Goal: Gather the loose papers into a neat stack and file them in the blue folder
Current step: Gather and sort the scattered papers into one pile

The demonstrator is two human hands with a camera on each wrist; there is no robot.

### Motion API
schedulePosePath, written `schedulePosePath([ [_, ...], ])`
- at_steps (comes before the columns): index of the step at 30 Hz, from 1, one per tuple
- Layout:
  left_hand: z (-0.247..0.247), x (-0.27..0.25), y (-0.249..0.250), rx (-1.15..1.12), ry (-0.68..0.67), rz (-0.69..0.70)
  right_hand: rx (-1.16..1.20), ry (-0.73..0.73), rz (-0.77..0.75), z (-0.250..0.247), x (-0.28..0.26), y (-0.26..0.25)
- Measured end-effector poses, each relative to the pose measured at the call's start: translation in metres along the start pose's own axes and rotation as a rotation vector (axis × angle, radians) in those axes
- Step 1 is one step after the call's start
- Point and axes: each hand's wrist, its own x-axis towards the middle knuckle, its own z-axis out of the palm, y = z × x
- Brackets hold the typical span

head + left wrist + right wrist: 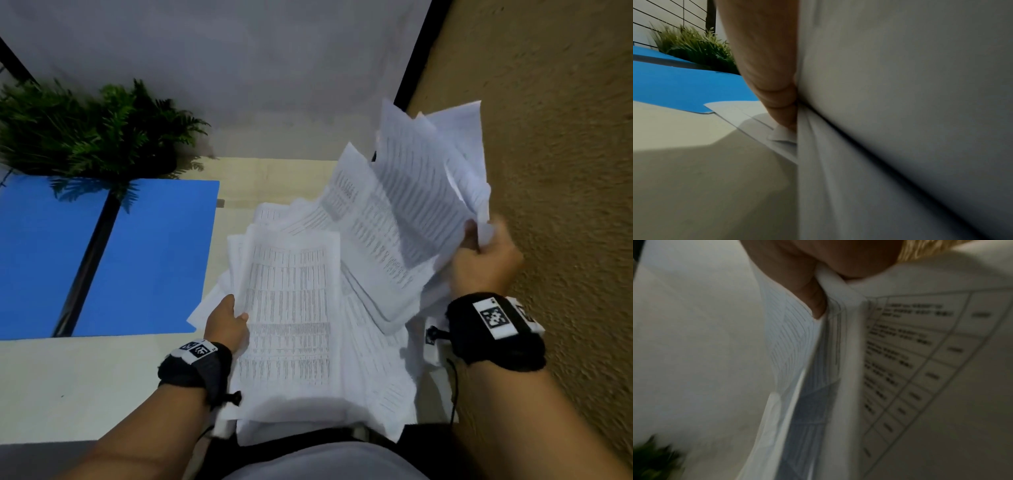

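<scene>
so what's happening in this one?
A person is gathering printed papers at a table. The left hand grips the left edge of the messy pile, still fanned out and uneven. The right hand holds a raised bunch of sheets at the right side. The blue folder lies open and empty to the left, beside a potted plant. Nothing is filed yet.
</scene>
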Motion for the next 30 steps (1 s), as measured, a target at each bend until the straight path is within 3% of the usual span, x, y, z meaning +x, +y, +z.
schedulePosePath([
  [6,-0.001,0.0,-0.001,-0.059,-0.052,0.009,0.265,0.318,-0.385,-0.044,0.026,-0.046],
  [8,-0.001,-0.002,0.001,-0.102,-0.086,0.019,0.478,0.373,-0.363,-0.049,0.035,-0.054],
  [10,-0.003,-0.007,0.007,-0.144,-0.117,0.03,0.496,0.358,-0.287,-0.049,0.041,-0.065],
  [12,-0.007,-0.011,0.014,-0.248,-0.174,0.028,0.355,0.171,-0.171,-0.038,0.039,-0.068],
  [14,-0.013,-0.015,0.019,-0.349,-0.234,0.019,0.226,-0.138,-0.01,-0.014,0.026,-0.058],
  [17,-0.018,-0.014,0.021,-0.331,-0.237,0.037,0.041,-0.51,0.12,0.031,-0.003,-0.032],
  [19,-0.015,-0.005,0.017,-0.338,-0.276,-0.032,-0.014,-0.715,0.171,0.056,-0.027,-0.02],
  [22,-0.006,-0.001,0.008,-0.398,-0.31,-0.127,-0.032,-0.825,0.257,0.084,-0.062,-0.002],
  [25,0.005,-0.004,-0.004,-0.195,-0.136,-0.06,0.26,-0.847,0.585,0.094,-0.085,0.015],
  [27,0.011,-0.003,-0.013,-0.167,-0.035,-0.057,0.421,-0.864,0.702,0.094,-0.091,0.033],
  [30,0.012,0.0,-0.019,-0.23,0.031,-0.093,0.07,-0.904,0.598,0.082,-0.088,0.054],
])
